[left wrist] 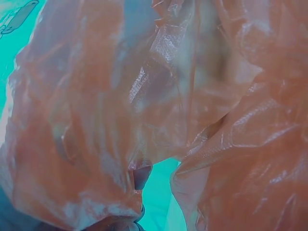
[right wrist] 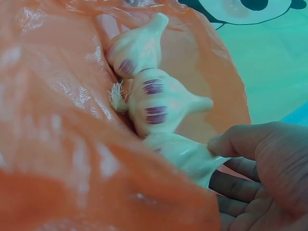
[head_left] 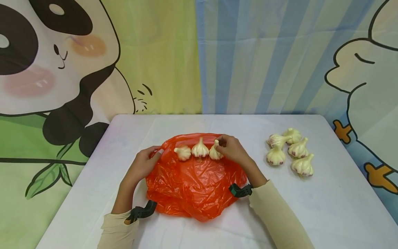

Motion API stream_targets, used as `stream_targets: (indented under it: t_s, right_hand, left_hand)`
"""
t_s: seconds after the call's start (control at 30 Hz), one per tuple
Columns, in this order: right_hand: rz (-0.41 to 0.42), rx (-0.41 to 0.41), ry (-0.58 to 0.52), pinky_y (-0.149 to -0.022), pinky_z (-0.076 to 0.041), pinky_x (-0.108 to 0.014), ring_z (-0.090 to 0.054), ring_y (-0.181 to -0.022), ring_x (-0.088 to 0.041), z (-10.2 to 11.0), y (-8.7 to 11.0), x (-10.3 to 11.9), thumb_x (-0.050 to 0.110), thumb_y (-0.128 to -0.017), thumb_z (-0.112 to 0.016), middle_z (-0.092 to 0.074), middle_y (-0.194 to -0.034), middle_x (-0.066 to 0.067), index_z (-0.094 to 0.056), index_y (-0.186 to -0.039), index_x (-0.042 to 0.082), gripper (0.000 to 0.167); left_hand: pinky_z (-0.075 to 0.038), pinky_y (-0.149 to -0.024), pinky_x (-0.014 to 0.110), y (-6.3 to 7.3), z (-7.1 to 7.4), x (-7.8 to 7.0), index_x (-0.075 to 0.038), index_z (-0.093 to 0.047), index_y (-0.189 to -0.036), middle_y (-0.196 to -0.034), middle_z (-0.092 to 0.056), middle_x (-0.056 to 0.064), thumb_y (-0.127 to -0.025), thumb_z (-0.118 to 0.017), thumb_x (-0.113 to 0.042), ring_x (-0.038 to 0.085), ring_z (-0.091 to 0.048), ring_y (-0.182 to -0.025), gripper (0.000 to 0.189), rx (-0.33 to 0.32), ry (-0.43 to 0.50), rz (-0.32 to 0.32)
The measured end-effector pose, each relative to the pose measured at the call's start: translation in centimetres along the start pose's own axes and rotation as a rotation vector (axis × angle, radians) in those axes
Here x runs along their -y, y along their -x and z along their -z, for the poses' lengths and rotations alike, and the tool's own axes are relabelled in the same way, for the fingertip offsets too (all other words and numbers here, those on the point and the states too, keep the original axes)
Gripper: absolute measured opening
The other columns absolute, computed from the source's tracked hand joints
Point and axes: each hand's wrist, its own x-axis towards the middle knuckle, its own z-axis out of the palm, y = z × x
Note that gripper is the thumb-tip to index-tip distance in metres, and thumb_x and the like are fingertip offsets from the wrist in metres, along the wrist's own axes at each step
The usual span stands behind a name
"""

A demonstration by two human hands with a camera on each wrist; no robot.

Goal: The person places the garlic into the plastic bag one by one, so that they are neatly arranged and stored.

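A red plastic bag (head_left: 199,193) lies spread on the table, its mouth held apart toward the far side. Three garlic bulbs sit in a row at that mouth: a left bulb (head_left: 182,153), a middle bulb (head_left: 200,149) and a right bulb (head_left: 215,153). My right hand (head_left: 232,149) pinches the right bulb by its stem; the right wrist view shows thumb and fingers on the neck of that garlic bulb (right wrist: 185,154). At the bag's left edge, my left hand (head_left: 144,164) pinches the plastic with its thumb on top. Crumpled plastic (left wrist: 82,120) fills most of the left wrist view, hiding the left fingers.
Several more garlic bulbs (head_left: 298,148) lie in a cluster on the right part of the white table (head_left: 335,200). Behind the table hangs a printed curtain (head_left: 248,55) with cartoon animals. Each wrist wears a dark strap (head_left: 143,211).
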Motion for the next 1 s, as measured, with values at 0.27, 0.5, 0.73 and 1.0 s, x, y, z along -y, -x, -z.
stream_targets:
  t_s: [0.27, 0.5, 0.73, 1.0]
  right_hand:
    - [0.014, -0.002, 0.013, -0.09, -0.051, -0.045, -0.06, -0.109, -0.031, -0.1, 0.0, -0.3, 0.017, -0.09, -0.067, -0.063, -0.118, -0.015, -0.06, -0.123, 0.001, 0.037]
    - [0.054, -0.034, 0.013, -0.098, -0.044, -0.05, -0.055, -0.118, -0.034, 0.1, 0.3, 0.1, 0.019, -0.091, -0.066, -0.061, -0.125, -0.015, -0.057, -0.129, 0.0, 0.043]
    - [0.069, -0.046, 0.008, -0.101, -0.042, -0.049, -0.053, -0.121, -0.035, 0.7, 1.1, 1.3, 0.022, -0.093, -0.066, -0.06, -0.127, -0.013, -0.058, -0.129, 0.0, 0.043]
    - [0.114, -0.087, 0.018, -0.094, -0.048, -0.049, -0.058, -0.116, -0.034, 1.4, 2.4, 2.2, 0.023, -0.094, -0.066, -0.063, -0.124, -0.01, -0.061, -0.127, 0.004, 0.039]
  left_hand:
    - [-0.056, -0.076, 0.038, 0.0, 0.0, -0.2, -0.011, -0.058, -0.134, -0.114, -0.065, 0.011, -0.101, -0.049, -0.04, 0.024, -0.061, -0.088, 0.045, 0.001, -0.005, -0.011]
    - [-0.055, -0.081, 0.042, 0.0, 0.0, 0.0, -0.01, -0.058, -0.135, -0.12, -0.064, 0.012, -0.101, -0.049, -0.041, 0.026, -0.062, -0.095, 0.046, 0.005, -0.001, 0.002]
    - [-0.055, -0.082, 0.043, 0.0, -0.1, 0.2, -0.01, -0.058, -0.134, -0.122, -0.063, 0.013, -0.101, -0.049, -0.042, 0.027, -0.063, -0.098, 0.047, 0.006, 0.011, 0.002]
    - [-0.055, -0.081, 0.042, 0.0, 0.1, 0.0, -0.01, -0.058, -0.134, -0.12, -0.064, 0.012, -0.1, -0.049, -0.044, 0.026, -0.063, -0.095, 0.048, -0.001, 0.007, 0.001]
